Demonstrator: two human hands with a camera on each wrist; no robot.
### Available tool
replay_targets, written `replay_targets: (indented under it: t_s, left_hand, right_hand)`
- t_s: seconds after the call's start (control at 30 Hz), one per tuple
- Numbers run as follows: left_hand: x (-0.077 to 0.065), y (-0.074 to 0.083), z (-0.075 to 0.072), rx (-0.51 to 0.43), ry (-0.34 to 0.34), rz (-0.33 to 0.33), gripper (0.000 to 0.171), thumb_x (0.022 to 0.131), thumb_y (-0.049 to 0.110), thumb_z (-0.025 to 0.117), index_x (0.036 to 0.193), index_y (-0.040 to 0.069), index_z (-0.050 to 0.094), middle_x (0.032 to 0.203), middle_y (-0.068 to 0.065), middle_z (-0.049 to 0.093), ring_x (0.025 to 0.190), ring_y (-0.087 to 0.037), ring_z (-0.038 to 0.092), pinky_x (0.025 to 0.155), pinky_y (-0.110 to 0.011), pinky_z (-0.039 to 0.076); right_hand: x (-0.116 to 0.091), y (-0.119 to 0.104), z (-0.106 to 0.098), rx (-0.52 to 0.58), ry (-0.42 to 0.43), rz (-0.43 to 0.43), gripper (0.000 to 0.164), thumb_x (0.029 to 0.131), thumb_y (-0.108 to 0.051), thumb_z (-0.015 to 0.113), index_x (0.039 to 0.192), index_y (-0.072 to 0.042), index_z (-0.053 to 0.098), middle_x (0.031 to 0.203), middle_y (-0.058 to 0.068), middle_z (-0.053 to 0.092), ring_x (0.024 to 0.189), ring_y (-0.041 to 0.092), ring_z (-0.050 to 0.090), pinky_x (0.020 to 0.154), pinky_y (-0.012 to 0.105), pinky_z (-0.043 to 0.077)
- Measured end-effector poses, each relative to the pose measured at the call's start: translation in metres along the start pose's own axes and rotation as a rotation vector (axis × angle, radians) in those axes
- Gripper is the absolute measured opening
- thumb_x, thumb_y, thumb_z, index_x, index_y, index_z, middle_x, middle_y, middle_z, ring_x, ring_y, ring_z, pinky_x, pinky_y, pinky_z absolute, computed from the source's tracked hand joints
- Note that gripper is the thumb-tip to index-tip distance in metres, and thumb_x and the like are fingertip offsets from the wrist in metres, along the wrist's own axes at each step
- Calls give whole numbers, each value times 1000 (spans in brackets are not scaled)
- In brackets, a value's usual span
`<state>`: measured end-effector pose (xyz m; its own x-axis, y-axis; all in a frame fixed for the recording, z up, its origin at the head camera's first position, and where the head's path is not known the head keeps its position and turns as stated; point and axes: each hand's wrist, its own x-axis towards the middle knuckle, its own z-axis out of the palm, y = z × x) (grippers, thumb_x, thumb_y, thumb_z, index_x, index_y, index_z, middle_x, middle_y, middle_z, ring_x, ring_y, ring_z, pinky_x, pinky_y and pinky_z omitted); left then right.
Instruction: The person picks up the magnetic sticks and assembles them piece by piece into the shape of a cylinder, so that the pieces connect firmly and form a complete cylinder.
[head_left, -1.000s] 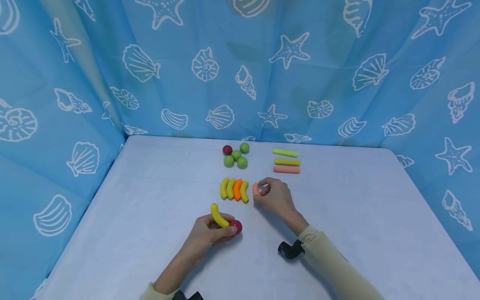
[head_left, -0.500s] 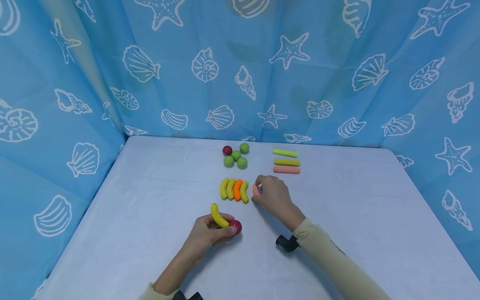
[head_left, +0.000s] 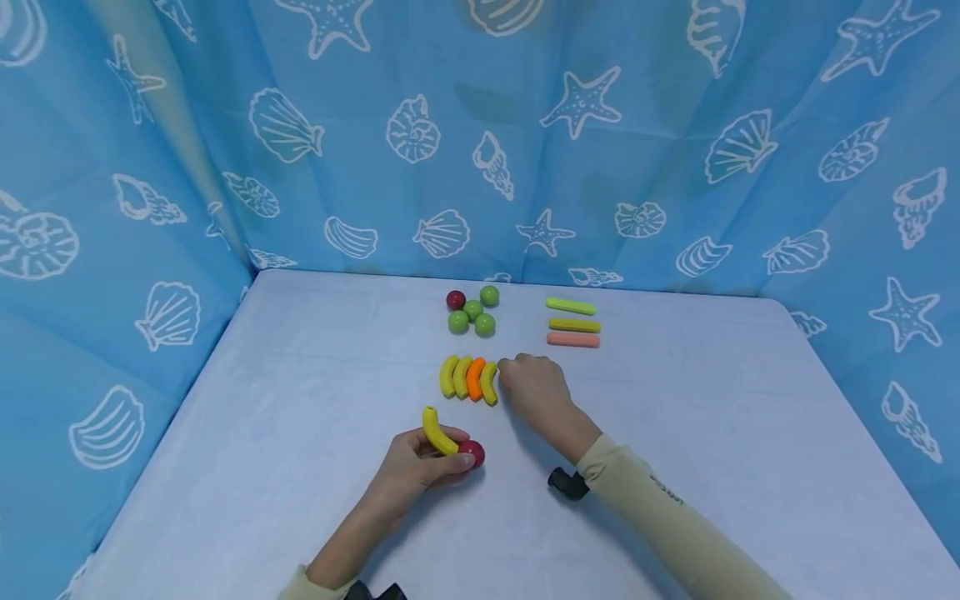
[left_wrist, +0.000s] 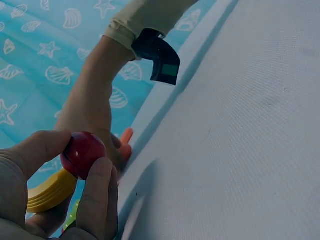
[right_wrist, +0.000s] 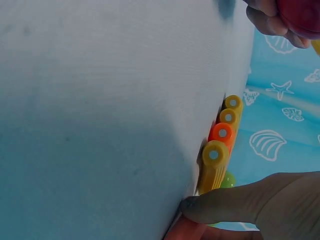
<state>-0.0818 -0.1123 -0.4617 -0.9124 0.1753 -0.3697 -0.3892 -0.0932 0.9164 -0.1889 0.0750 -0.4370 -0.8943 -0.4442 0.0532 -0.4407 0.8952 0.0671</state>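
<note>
My left hand [head_left: 423, 465] holds a yellow toy banana [head_left: 437, 432] and a small glossy red ball [head_left: 472, 453] together, the ball between thumb and fingers in the left wrist view. My right hand [head_left: 537, 392] is at the right end of a row of toy bananas, its fingers curled toward them. Under its thumb in the right wrist view is a pink curved piece [right_wrist: 184, 231], which looks like another toy banana; the hand hides it in the head view. The row has an orange banana [head_left: 475, 379] among yellow ones, the rightmost yellow banana [head_left: 488, 383] nearest my right hand.
Behind the row lie several green balls [head_left: 458, 322] and a dark red ball [head_left: 455, 300]. To their right are three sticks: light green [head_left: 571, 306], yellow [head_left: 574, 325] and pink [head_left: 573, 340]. A blue shell-print curtain [head_left: 450, 150] stands along the white table's [head_left: 315, 333] back edge.
My right hand has moved slightly left, bringing the pink piece to the right end of the banana row. My left hand has stayed in place with the banana and red ball.
</note>
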Motion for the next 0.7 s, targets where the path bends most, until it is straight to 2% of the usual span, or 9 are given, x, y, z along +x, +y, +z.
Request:
replay_targets:
  t_s: [0.23,0.47,0.6,0.7]
  left_hand:
    - [-1,0,0,1,-7,6,43,85,16,82,121,0,65,119,-14,63,102,-25,65,85,-35,57]
    - [1,0,0,10,-21,25,44,85,16,81,122,-2,64,118,-14,64,101,-25,65,85,-36,57]
    - [2,-1,0,10,-29,28,45,85,15,81,122,-3,64,116,-13,65,100,-24,66,85,-35,57]
    - [3,-1,-1,7,-33,30,44,85,15,81,122,-2,64,115,-13,65,99,-24,66,85,-35,57]
  right_hand:
    - [-1,2,4,-38,-2,-32,26,84,-14,81,108,-8,74,79,8,62,64,20,55,60,27,53]
    - [-1,5,4,-20,-5,-52,32,85,-13,81,115,-8,73,93,13,64,76,25,59,72,33,59]
    - [-3,10,6,10,36,-59,30,86,-11,79,116,-9,73,96,13,66,79,25,61,74,34,59]
    - [-5,15,8,93,95,-39,29,86,-7,78,114,-10,74,94,12,66,76,24,60,72,33,58]
